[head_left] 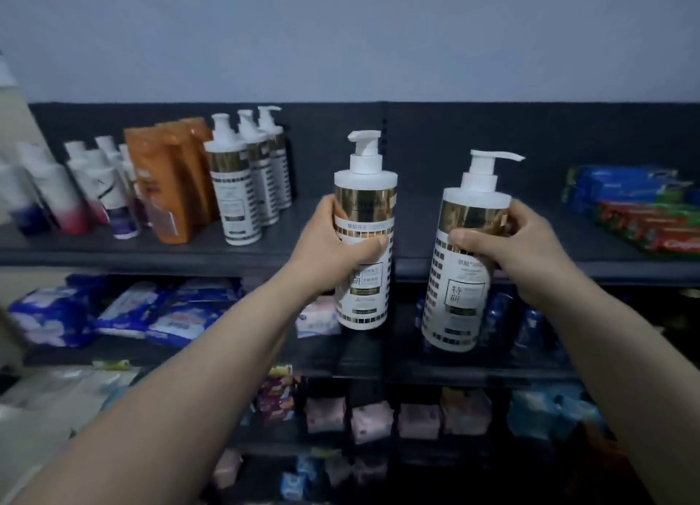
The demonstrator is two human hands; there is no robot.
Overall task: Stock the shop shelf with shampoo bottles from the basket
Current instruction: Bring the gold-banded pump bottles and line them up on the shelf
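My left hand grips a white pump shampoo bottle with a gold band and holds it upright in front of the top dark shelf. A second, matching bottle is gripped by my right hand, upright and slightly lower, just to the right. Both bottles hang in the air before the shelf's front edge. Three bottles of the same kind stand in a row on the top shelf, to the left. The basket is out of view.
Orange refill pouches and smaller white bottles fill the top shelf's left part. Toothpaste boxes lie stacked at its right end. Bare shelf lies between the bottle row and the toothpaste. Lower shelves hold packets and tissue packs.
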